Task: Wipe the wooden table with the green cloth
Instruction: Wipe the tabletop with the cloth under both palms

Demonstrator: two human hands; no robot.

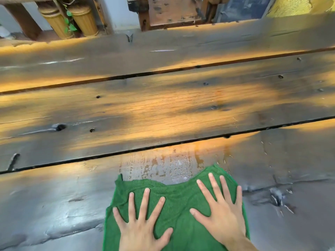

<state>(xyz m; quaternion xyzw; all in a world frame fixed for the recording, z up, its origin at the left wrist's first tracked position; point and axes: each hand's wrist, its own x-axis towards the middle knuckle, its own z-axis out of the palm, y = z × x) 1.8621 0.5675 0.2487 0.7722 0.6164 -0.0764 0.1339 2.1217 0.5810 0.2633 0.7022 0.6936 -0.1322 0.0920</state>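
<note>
Green cloth (178, 200) flat beneath both palms' grip

The wooden table (163, 109) lies open across the middle of the frame. A wooden chair (172, 11) and two wicker bins (72, 20) stand beyond its far edge along the top.

The dark surface (163, 109) is streaked with warm orange light patches and grey glare, and motion blur is seen throughout.
</note>
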